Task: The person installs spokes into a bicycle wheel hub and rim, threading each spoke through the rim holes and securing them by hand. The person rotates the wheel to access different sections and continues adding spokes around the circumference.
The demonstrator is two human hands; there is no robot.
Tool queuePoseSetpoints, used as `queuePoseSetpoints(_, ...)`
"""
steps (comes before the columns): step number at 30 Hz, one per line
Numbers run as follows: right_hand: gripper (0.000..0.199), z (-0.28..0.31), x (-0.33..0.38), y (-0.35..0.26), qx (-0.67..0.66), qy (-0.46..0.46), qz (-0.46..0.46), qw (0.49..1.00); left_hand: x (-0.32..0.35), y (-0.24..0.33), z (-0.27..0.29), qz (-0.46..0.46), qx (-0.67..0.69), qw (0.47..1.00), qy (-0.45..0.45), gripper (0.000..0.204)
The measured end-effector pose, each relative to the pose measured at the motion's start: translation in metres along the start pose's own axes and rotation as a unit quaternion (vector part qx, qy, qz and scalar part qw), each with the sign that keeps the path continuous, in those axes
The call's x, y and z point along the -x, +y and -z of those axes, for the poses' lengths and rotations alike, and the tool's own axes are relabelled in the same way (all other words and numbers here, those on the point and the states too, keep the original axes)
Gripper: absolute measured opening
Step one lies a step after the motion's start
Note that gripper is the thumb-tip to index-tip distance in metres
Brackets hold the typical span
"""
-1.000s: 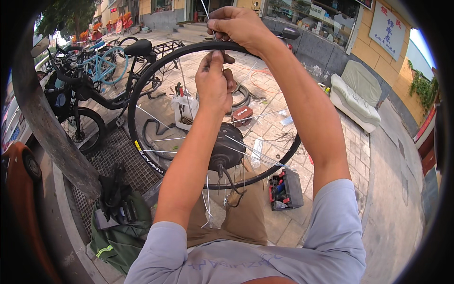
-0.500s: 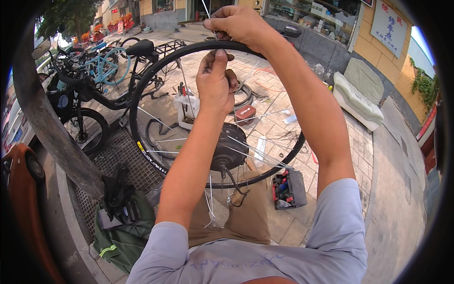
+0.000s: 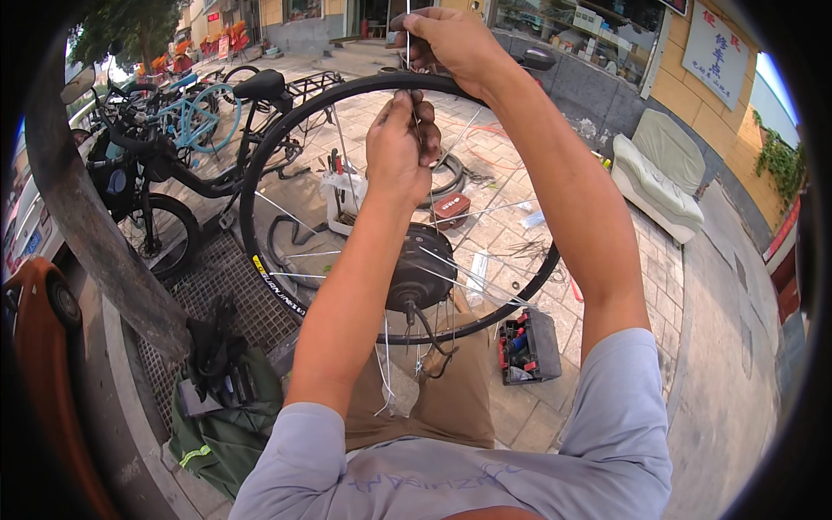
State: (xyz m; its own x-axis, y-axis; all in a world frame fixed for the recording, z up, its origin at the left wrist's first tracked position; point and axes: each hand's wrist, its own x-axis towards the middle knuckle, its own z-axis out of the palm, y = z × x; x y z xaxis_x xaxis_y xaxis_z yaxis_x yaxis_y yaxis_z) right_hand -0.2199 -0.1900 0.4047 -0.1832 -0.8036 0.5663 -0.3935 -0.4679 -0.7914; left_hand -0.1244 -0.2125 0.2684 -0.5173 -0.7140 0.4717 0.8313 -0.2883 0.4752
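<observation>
While the black wheel rim (image 3: 286, 286) is held upright over the lap, its top at twelve o'clock is gripped by the right hand (image 3: 451, 43), fingers curled shut around it. Just below, a thin spoke (image 3: 425, 182) is pinched between the closed fingers of the left hand (image 3: 400, 147). The hub motor (image 3: 420, 277) sits at centre. A red toolbox (image 3: 529, 347) lies open at four o'clock, parked bicycles (image 3: 173, 147) at ten.
</observation>
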Motion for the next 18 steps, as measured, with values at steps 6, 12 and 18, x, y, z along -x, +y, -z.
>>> queuePoseSetpoints(6, 0.020, 0.007, -0.006, 0.006, -0.053, 0.030, -0.012, 0.998, 0.009, 0.001, -0.003, -0.061, -0.034, 0.997, 0.043, 0.016)
queuePoseSetpoints(12, 0.019, 0.017, 0.007, -0.010, -0.060, 0.011, -0.011, 0.998, 0.005, -0.004, -0.015, -0.100, -0.096, 0.990, 0.025, 0.015)
queuePoseSetpoints(18, 0.020, 0.014, -0.011, 0.008, -0.082, -0.011, 0.025, 0.996, -0.003, 0.001, -0.003, -0.024, -0.027, 0.999, 0.001, 0.024)
